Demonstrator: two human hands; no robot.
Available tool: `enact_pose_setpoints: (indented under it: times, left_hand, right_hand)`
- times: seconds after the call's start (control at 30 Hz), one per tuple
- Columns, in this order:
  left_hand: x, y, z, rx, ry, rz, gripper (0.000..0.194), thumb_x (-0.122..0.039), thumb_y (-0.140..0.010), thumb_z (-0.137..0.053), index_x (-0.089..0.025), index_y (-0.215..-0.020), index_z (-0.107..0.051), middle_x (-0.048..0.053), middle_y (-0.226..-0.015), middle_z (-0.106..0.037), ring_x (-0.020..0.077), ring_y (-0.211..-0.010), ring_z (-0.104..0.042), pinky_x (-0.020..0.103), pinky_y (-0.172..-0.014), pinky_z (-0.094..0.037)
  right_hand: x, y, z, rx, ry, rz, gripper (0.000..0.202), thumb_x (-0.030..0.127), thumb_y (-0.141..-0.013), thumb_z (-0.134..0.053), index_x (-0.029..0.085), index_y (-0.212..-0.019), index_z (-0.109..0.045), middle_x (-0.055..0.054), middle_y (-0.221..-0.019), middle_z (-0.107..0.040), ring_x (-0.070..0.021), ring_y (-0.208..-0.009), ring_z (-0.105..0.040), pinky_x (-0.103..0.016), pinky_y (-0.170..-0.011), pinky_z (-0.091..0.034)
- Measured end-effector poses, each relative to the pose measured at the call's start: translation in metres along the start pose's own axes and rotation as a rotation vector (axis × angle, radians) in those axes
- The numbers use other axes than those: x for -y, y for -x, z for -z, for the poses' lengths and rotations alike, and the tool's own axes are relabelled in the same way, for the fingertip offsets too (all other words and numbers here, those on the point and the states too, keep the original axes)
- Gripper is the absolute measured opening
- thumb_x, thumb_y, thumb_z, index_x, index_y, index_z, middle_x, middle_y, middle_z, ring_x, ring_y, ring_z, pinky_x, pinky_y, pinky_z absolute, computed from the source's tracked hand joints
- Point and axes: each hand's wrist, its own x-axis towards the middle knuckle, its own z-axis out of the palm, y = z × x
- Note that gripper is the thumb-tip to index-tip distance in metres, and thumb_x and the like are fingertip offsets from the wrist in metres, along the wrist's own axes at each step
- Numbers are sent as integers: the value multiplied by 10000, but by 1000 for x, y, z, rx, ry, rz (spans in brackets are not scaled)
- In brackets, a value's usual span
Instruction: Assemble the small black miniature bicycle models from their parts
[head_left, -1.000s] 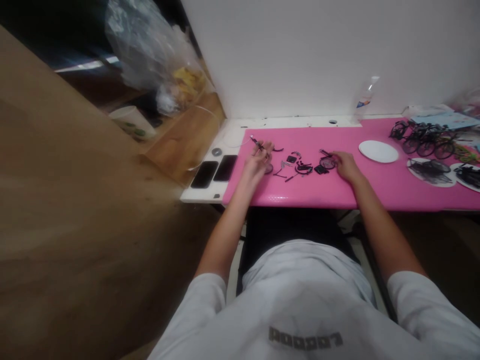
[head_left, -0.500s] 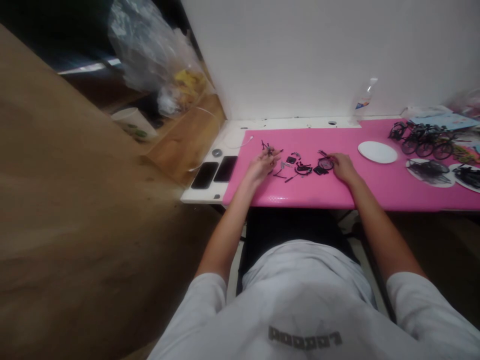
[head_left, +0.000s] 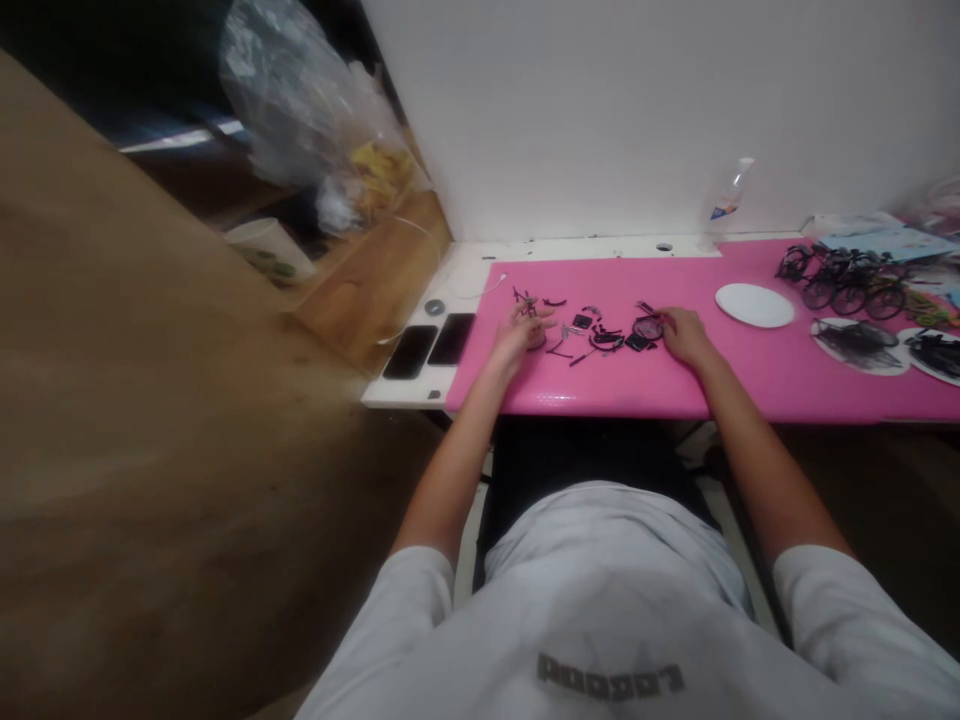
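Since half a second ago the left hand point(head_left: 517, 335) has drawn back a little toward the body and dropped lower on the pink mat point(head_left: 675, 385); the thin black part point(head_left: 525, 300) it holds now sits just above its fingertips. The right hand point(head_left: 686, 335) has barely shifted.

Near, lower frame: white shirt point(head_left: 615, 620), both forearms reaching up to the tabletop point(head_left: 409, 390).

Mid frame: left-hand grip is closed on the thin black part, pinched at the fingertips and held just clear of the mat. Right-hand grip: cannot tell whether it is closed; its fingertips rest against a small round wheel part point(head_left: 649, 326) lying on the mat. Between the two hands lies a scatter of small black parts point(head_left: 596, 335), close together, too small to tell apart.

Judged step: sorting or picking pieces for a small model build, one part in hand, wheel steadied. The next move would call for a fine fingertip pinch and careful alignment; parts are tiny and easily knocked.

Left of the mat: two dark phones point(head_left: 431, 345) side by side.

Farther, right: white disc point(head_left: 754, 304), then finished model bicycles point(head_left: 847, 275) near the upper-right edge. Plastic bottle point(head_left: 724, 200) against the white wall. Clear plastic bag point(head_left: 307, 110) at upper left.
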Motion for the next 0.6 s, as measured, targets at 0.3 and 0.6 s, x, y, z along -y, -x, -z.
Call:
enact_pose_setpoints:
  times: [0.3,0.6]
  left_hand:
    - [-3,-17,24,-122,-43,-55,313,-84,-905,-727,-173,-1198,-658,131,-1107,-818,201,-949,-822,334,-912,-606]
    - [-8,-28,57,-58,-257,-114,124,-134,-969,-712,-180,-1082,-691,93,-965,-790,177,-832,-771,364,-929,-622]
  right_hand:
    - [-3,-1,-3,7,-12,-12,504,313,-1004,-487,200,-1402,-774,-157,-1420,-769,-418,-1332,-660,-668,-1193,-491]
    - [-4,-2,-3,19,-15,-8,538,307,-995,-473,178,-1426,-767,-173,-1423,-764,-431,-1341,-657,-681,-1193,-478]
